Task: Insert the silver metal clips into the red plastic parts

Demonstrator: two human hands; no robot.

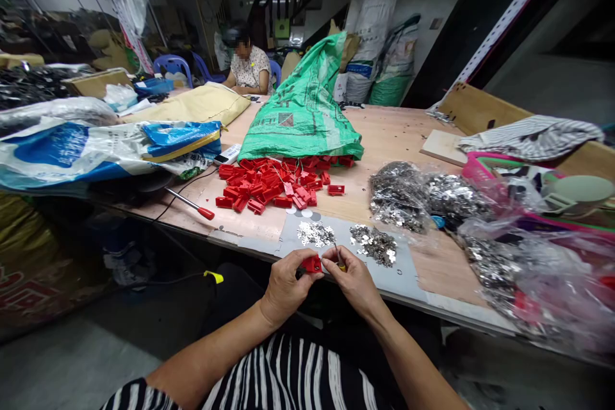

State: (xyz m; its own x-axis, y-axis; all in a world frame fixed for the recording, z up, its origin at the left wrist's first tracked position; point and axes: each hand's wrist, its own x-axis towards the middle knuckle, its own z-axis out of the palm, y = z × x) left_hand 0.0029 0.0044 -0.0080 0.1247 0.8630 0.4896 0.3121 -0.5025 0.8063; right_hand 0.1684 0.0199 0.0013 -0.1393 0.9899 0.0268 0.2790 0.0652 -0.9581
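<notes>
While in left fingers [294,259], red part [313,264]; boxy

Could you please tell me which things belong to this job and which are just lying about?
Likely in use:
- red part in left hand
- thin tool in right hand
- piled red parts
- metal pieces

Likely lying about:
- striped cloth
- pink basket
- wooden board

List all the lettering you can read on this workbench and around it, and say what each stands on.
"正": seemingly the first large character on the green woven sack; the rest there is unclear.
Blue-and-white sack: print too distorted to read.
Yellowish sack at lower left: large red characters, blurred and partly cut off.
Background sacks by the wall: print too small to read.
</notes>
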